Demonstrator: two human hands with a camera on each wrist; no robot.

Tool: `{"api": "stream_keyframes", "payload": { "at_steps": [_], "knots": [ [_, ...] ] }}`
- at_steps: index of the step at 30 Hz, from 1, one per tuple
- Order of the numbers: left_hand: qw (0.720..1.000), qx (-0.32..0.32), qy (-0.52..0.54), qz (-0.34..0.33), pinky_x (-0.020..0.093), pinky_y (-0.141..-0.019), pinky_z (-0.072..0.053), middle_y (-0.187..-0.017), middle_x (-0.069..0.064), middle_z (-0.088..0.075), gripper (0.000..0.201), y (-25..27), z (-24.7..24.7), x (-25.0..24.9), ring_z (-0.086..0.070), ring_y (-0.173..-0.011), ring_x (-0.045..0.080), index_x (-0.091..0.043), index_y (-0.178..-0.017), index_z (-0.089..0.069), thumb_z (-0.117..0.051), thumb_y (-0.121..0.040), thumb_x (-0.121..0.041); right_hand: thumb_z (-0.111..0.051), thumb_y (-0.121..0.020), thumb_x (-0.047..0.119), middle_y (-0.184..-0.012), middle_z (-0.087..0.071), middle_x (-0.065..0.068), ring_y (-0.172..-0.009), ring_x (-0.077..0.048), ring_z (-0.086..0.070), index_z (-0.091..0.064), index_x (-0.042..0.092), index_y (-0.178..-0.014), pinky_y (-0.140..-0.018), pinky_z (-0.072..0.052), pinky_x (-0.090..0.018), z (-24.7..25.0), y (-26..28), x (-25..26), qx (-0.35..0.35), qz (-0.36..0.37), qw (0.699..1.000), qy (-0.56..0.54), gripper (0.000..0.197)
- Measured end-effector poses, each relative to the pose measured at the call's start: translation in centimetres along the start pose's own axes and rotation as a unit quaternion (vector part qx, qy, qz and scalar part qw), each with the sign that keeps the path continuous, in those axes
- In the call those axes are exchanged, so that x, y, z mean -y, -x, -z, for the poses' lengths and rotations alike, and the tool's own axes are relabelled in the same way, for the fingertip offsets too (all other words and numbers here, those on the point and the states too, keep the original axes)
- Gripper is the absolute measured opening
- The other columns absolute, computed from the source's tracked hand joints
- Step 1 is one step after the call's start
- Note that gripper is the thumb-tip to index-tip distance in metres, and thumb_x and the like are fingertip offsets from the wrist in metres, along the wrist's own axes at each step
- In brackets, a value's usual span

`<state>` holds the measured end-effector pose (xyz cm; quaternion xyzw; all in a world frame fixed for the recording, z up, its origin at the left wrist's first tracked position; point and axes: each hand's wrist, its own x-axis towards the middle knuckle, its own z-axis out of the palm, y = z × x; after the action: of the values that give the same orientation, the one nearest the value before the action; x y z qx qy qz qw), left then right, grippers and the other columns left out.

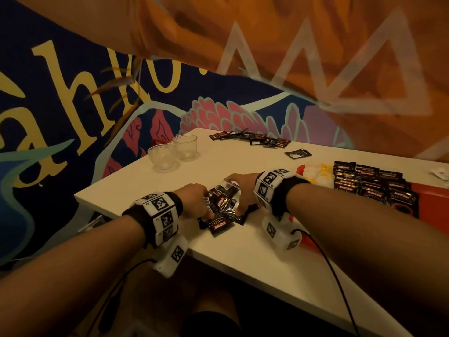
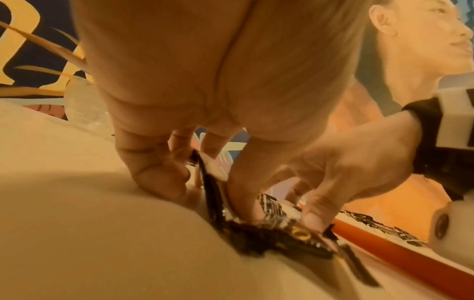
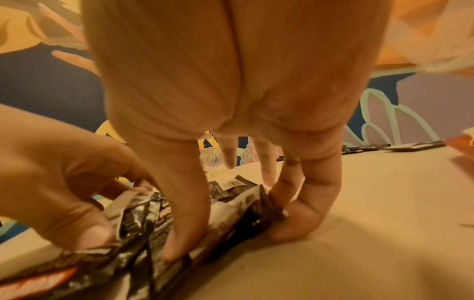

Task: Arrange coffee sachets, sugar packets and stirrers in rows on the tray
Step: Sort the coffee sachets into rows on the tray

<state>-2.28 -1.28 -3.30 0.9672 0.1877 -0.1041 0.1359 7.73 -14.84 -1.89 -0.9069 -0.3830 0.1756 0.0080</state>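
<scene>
A loose bundle of black coffee sachets (image 1: 222, 210) lies on the white table (image 1: 255, 259), left of the tray. My left hand (image 1: 202, 206) grips its left side with curled fingers. My right hand (image 1: 237, 199) grips the right side, thumb pressed on top. In the left wrist view the sachets (image 2: 269, 233) stand partly on edge between the fingers of both hands. The right wrist view shows the bundle (image 3: 143, 227) squeezed between thumb and curled fingers. The red tray (image 1: 432, 190) at the right holds rows of coffee sachets (image 1: 374, 186) and white and yellow sugar packets (image 1: 315, 172).
Two clear plastic cups (image 1: 170, 153) stand at the table's far left. More sachets (image 1: 252, 138) lie scattered along the far edge, with one sachet (image 1: 298, 153) apart from them. A painted wall runs behind the table, whose near edge is close to my wrists.
</scene>
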Motion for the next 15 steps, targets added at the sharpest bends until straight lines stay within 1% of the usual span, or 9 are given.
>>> {"api": "stream_keyframes", "payload": {
  "at_steps": [2, 4, 6, 8, 10, 11, 13, 15],
  "knots": [
    [1.0, -0.004, 0.005, -0.003, 0.026, -0.085, -0.042, -0.131, 0.005, -0.057, 0.052, -0.2, 0.0, -0.2, -0.05, -0.103, 0.016, -0.014, -0.133, -0.052, -0.073, -0.088, -0.03, -0.083, -0.076, 0.027, -0.141, -0.052, -0.004, -0.122, -0.026, -0.054, -0.026, 0.022, -0.152, -0.092, -0.047, -0.034, 0.1, -0.1, 0.4, 0.016, 0.001, 1.0, -0.005, 0.095],
    [1.0, -0.013, 0.016, -0.005, 0.026, -0.081, -0.044, -0.127, 0.006, -0.057, 0.051, -0.3, 0.0, -0.3, -0.051, -0.099, 0.016, -0.014, -0.13, -0.052, -0.075, -0.087, -0.029, -0.081, -0.078, 0.027, -0.138, -0.056, -0.003, -0.121, -0.023, -0.056, -0.031, 0.022, -0.15, -0.094, -0.046, -0.032, -0.1, -0.4, 0.6, 0.023, 0.005, 1.0, -0.001, 0.088],
    [0.999, -0.018, 0.026, -0.006, 0.027, -0.079, -0.044, -0.125, 0.006, -0.056, 0.05, -0.5, 0.0, -0.4, -0.052, -0.098, 0.018, -0.014, -0.128, -0.051, -0.075, -0.087, -0.029, -0.078, -0.08, 0.026, -0.134, -0.059, -0.002, -0.114, -0.021, -0.058, -0.042, 0.022, -0.145, -0.088, -0.046, -0.029, -0.2, -0.6, 0.7, 0.025, 0.008, 1.0, 0.001, 0.075],
    [0.999, -0.016, 0.031, -0.004, 0.027, -0.08, -0.043, -0.124, 0.003, -0.056, 0.048, -0.7, 0.1, -0.5, -0.051, -0.1, 0.017, -0.015, -0.127, -0.051, -0.074, -0.087, -0.029, -0.076, -0.082, 0.025, -0.132, -0.06, -0.001, -0.109, -0.021, -0.058, -0.048, 0.02, -0.141, -0.081, -0.045, -0.028, -0.4, -0.7, 0.5, 0.003, 0.005, 1.0, -0.002, 0.066],
    [0.999, -0.017, 0.033, -0.005, 0.027, -0.082, -0.042, -0.126, 0.003, -0.056, 0.046, -1.0, 0.1, -0.5, -0.051, -0.102, 0.017, -0.017, -0.126, -0.051, -0.073, -0.088, -0.03, -0.075, -0.084, 0.021, -0.135, -0.056, -0.002, -0.115, -0.022, -0.057, -0.048, 0.018, -0.141, -0.079, -0.045, -0.028, -0.6, -0.9, 0.3, -0.008, -0.006, 1.0, -0.015, 0.063],
    [0.999, -0.018, 0.033, -0.007, 0.027, -0.082, -0.042, -0.127, 0.003, -0.056, 0.045, -1.1, 0.1, -0.6, -0.05, -0.102, 0.017, -0.017, -0.126, -0.052, -0.072, -0.089, -0.03, -0.074, -0.085, 0.019, -0.135, -0.056, -0.004, -0.118, -0.023, -0.056, -0.048, 0.016, -0.141, -0.081, -0.046, -0.028, -0.7, -0.9, 0.4, -0.012, -0.01, 1.0, -0.013, 0.062],
    [0.999, -0.02, 0.021, -0.015, 0.027, -0.082, -0.042, -0.128, 0.004, -0.056, 0.044, -1.1, 0.2, -0.8, -0.051, -0.103, 0.018, -0.016, -0.127, -0.052, -0.071, -0.09, -0.029, -0.073, -0.085, 0.019, -0.133, -0.059, -0.007, -0.118, -0.026, -0.058, -0.052, 0.012, -0.137, -0.089, -0.049, -0.031, -0.8, -1.2, 0.2, -0.017, -0.033, 0.999, -0.003, 0.057],
    [0.999, -0.024, -0.005, -0.025, 0.028, -0.086, -0.044, -0.132, 0.008, -0.052, 0.044, -1.2, 0.3, -1.2, -0.052, -0.111, 0.023, -0.014, -0.13, -0.051, -0.069, -0.091, -0.025, -0.074, -0.084, 0.019, -0.132, -0.06, -0.013, -0.12, -0.031, -0.058, -0.057, 0.006, -0.132, -0.097, -0.05, -0.036, -0.6, -1.4, 0.0, -0.019, -0.054, 0.998, 0.006, 0.052]
  ]
}}
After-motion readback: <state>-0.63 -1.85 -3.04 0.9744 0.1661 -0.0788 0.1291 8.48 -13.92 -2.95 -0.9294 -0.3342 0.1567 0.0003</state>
